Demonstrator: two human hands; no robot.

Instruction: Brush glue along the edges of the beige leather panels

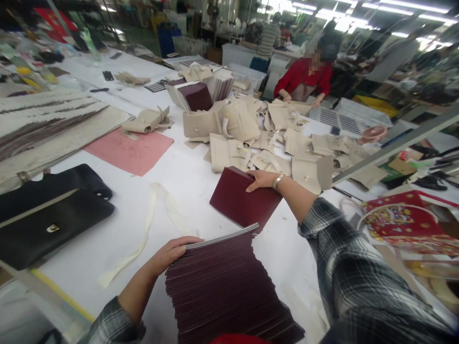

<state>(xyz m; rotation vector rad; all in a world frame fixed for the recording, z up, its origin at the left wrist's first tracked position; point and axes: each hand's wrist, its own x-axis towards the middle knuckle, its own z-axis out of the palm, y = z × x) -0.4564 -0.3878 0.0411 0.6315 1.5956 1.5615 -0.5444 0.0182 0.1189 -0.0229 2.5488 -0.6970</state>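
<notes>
My right hand [263, 179] grips the top edge of a maroon block [244, 200], perhaps a stack of leather-like panels, with the thumb across its near face. The block tilts over the white table [201, 191]. Closer to me runs a long row of dark maroon panels [222, 286], pressed together on edge, with pale strips showing at its far end. My left hand [175, 251] lies on the far left corner of that row, fingers stretched along the end and thumb hidden.
Beige bag pieces [236, 119] are heaped beyond the block. A black bag [57, 215] lies at left, near a pink sheet [131, 150] and layered sheets [53, 129]. A co-worker in a red top [304, 79] handles beige pieces. A metal bar [394, 145] and red paper bag [405, 220] are at right.
</notes>
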